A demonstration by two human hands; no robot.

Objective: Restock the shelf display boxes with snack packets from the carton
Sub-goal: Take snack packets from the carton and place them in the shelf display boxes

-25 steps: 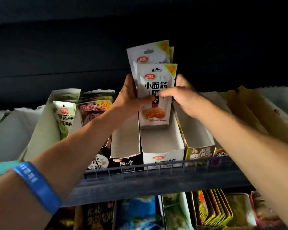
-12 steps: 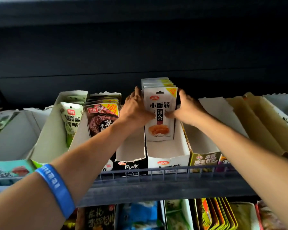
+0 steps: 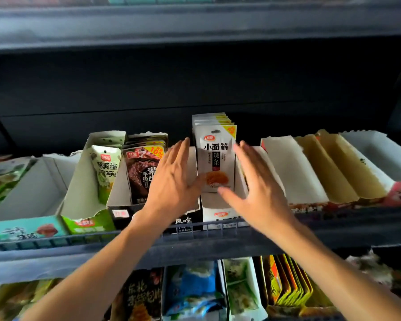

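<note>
White snack packets (image 3: 215,156) stand upright, long axis vertical, fronts facing me, in their display box (image 3: 220,212). My left hand (image 3: 171,181) and right hand (image 3: 257,188) flank them, fingers spread, gripping nothing.

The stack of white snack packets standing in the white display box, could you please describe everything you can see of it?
The stack of white snack packets stands upright, front to back, at the rear of the white display box on the upper shelf. The glossy front packet bears black Chinese lettering, a red logo, a yellow top corner and an orange food picture near its bottom. Further packet tops show staggered behind it. The left hand and right hand flank it with straight fingers; whether either touches it is unclear.
</note>
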